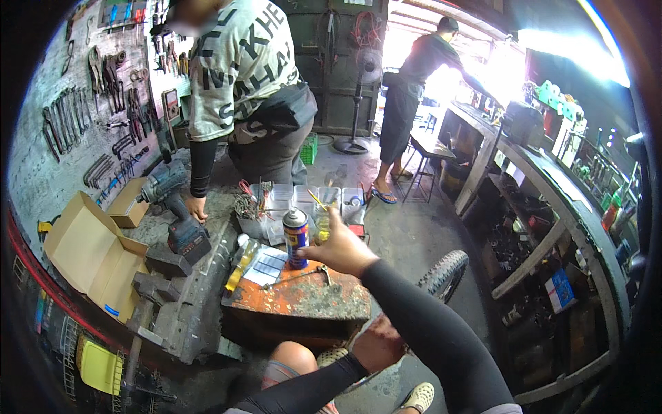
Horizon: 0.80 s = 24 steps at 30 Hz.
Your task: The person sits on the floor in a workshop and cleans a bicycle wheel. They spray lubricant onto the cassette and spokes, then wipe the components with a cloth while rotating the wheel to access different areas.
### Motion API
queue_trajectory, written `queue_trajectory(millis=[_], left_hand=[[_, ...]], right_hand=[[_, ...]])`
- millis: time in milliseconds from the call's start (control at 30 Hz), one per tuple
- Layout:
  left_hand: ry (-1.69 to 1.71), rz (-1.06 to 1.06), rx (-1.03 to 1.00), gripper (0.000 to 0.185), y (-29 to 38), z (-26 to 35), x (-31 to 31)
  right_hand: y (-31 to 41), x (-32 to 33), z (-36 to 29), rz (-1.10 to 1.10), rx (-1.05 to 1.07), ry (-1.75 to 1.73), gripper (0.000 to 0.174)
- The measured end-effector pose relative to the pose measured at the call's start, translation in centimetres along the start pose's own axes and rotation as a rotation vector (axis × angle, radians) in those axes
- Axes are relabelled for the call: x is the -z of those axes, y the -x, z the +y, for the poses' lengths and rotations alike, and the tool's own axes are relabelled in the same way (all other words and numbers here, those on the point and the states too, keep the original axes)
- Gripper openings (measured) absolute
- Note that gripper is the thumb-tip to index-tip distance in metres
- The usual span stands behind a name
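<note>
My right hand reaches over a worn orange wooden box, thumb and fingers spread. Its thumb overlaps the side of a blue WD-40 spray can standing upright there; whether they touch I cannot tell. Beside the can lie a metal tool with a long thin shaft, a printed sheet and a clear bottle with a yellow label. Lower down, my left hand is by a bicycle wheel with a knobby tyre. My right forearm hides its fingers and whatever they hold.
Plastic bins of small parts stand behind the can. A person leans on the left bench near a cordless impact wrench, a bench vise and an open cardboard box. Another person stands at the right workbench.
</note>
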<state>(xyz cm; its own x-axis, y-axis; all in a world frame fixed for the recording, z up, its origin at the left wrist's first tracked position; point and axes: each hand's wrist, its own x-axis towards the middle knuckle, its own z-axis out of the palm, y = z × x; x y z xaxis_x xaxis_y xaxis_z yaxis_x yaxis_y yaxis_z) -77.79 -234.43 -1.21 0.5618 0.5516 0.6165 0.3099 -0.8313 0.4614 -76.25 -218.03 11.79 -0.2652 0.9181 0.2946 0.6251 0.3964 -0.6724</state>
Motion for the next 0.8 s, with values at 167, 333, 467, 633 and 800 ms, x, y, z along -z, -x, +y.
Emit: queue_trajectory(millis=[167,333,467,633,800], left_hand=[[-0.101,-0.043,-0.198,0.070,-1.2,0.1,-5.3],[0.116,-0.051,-0.068,0.048,-1.2,-0.1,-0.3],[0.019,0.041,0.006,0.038,0.1,0.3,2.5],[-0.025,-0.004,-0.079,0.050,-0.3,0.3,0.1],[-0.060,0.014,-0.043,0.049,-1.2,0.6,0.1]], right_hand=[[-7.9,-4.0,5.2,0.028,-0.083,0.046,0.114],[-3.4,2.2,-0.9,0.117,0.133,-0.207,0.070],[6.8,17.9,-2.6,0.550,0.156,-0.621,0.068],[30.7,23.4,3.1,0.806,0.100,-0.065,0.092],[41.5,20.5,6.5,0.985,-0.068,-0.439,0.098]])
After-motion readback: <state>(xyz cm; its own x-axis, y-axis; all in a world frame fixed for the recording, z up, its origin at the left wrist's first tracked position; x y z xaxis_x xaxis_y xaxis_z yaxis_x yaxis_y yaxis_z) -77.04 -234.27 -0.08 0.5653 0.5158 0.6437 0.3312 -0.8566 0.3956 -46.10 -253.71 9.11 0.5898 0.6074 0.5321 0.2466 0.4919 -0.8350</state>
